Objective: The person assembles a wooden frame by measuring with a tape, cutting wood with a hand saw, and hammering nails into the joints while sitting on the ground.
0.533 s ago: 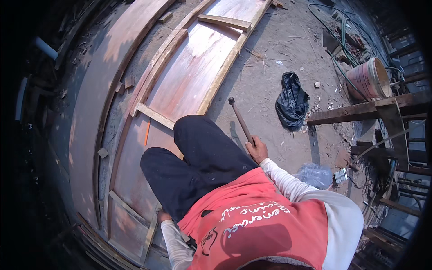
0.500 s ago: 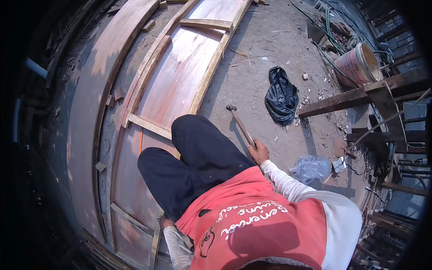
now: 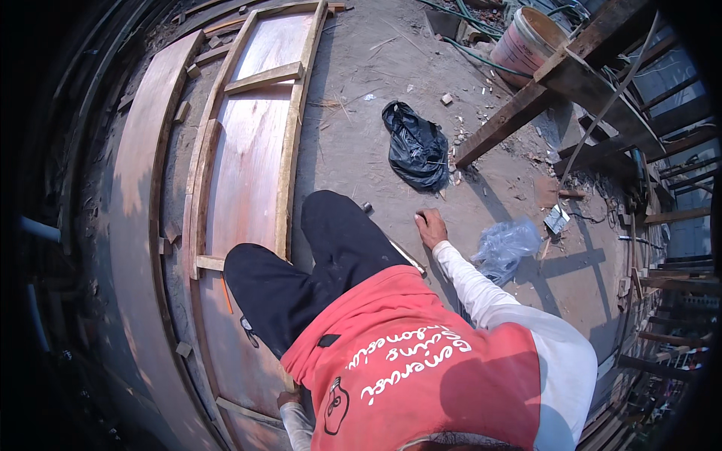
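On the ground at left, a long board; just right of it, running roughly alongside, a framed panel. Across its far part, a crosspiece; just left of the left knee, a thin stick. Right of the right leg, partly hidden by it, a hammer, then the right hand. Ahead of that hand, a bag; to its right, a second bag. Farther right, a slanting beam, with a bucket beyond.
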`<action>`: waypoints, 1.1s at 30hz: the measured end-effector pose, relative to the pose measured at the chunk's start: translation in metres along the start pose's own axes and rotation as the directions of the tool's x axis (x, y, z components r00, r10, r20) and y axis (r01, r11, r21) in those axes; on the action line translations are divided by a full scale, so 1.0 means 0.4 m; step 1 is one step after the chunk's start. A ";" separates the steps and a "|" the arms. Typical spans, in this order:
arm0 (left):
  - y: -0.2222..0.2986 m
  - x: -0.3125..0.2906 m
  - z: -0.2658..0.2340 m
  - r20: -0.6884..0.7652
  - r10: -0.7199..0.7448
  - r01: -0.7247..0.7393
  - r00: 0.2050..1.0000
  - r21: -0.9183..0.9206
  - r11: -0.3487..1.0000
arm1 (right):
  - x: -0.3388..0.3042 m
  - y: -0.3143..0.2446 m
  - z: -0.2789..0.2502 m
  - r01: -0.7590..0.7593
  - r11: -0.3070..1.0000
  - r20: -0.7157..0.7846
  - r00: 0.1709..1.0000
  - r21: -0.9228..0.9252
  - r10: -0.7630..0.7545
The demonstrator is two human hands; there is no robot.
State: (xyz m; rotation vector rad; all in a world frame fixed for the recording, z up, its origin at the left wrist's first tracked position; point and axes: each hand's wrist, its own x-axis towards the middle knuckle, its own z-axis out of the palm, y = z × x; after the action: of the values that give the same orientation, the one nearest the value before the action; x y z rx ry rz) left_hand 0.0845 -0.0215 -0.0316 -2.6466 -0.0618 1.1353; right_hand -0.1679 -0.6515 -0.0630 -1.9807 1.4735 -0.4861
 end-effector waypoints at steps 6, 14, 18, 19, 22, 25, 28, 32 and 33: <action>-0.047 0.134 -0.112 -0.099 0.133 -0.150 0.986 -0.187 0.971 | 0.359 0.011 -0.066 -0.078 0.992 -0.260 0.964 -0.104 0.048; 0.207 -0.062 -0.361 -0.604 0.054 -0.529 0.795 -0.648 0.547 | 0.469 0.045 -0.071 -0.186 0.865 0.028 0.974 -0.466 0.225; 0.500 -0.239 -0.535 -0.745 0.169 -0.728 0.646 -0.534 0.429 | 0.395 0.083 -0.138 -0.557 0.415 0.250 0.766 0.719 0.593; 0.539 -0.262 -0.582 -0.784 0.242 -0.791 0.572 -0.448 0.417 | 0.334 0.015 -0.092 -0.480 0.388 0.266 0.831 0.787 0.488; 0.763 -0.359 -0.685 -0.702 0.570 -0.904 0.427 -0.321 0.282 | 0.157 -0.262 -0.094 -0.441 0.310 0.394 0.896 0.842 0.204; 0.982 -0.454 -0.700 -0.528 0.779 -0.880 0.338 -0.470 0.064 | 0.032 -0.466 -0.102 -0.466 0.341 0.507 0.861 0.817 -0.036; 1.082 -0.505 -0.686 -0.240 0.872 -0.605 0.427 -0.792 0.078 | -0.032 -0.600 -0.094 -0.327 0.532 0.544 0.775 0.781 -0.323; 1.033 -0.414 -0.660 -0.564 0.744 -0.667 0.358 -0.712 -0.219 | -0.019 -0.591 -0.013 -0.113 0.652 0.430 0.833 0.750 -0.350; 1.004 -0.395 -0.691 -0.610 0.657 -0.662 0.443 -0.717 -0.219 | 0.009 -0.552 0.010 -0.172 0.732 0.453 0.868 0.659 -0.203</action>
State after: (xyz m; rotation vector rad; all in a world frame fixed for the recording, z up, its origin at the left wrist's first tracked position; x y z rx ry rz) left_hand 0.1479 -0.4922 0.1608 -3.9286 1.4540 1.7866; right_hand -0.0047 -0.6122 0.0808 -1.3626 0.7728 -0.3993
